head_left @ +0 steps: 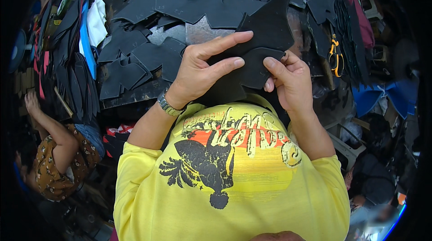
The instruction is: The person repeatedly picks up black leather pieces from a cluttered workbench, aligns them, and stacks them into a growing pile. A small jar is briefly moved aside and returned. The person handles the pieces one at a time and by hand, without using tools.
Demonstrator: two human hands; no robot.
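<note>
In the head view, holds a curved black piece (257,63) between the hands, apparently lying over a pointed black piece (272,20) with long axis slanting from beside the left hand (194,69) to ahead of the right hand (291,76). Pinches the curved piece at its right end with the nearer right thumb and fingers; spreads left thumb and forefinger apart leftward, cannot tell the grip of the hidden fingers.
</note>
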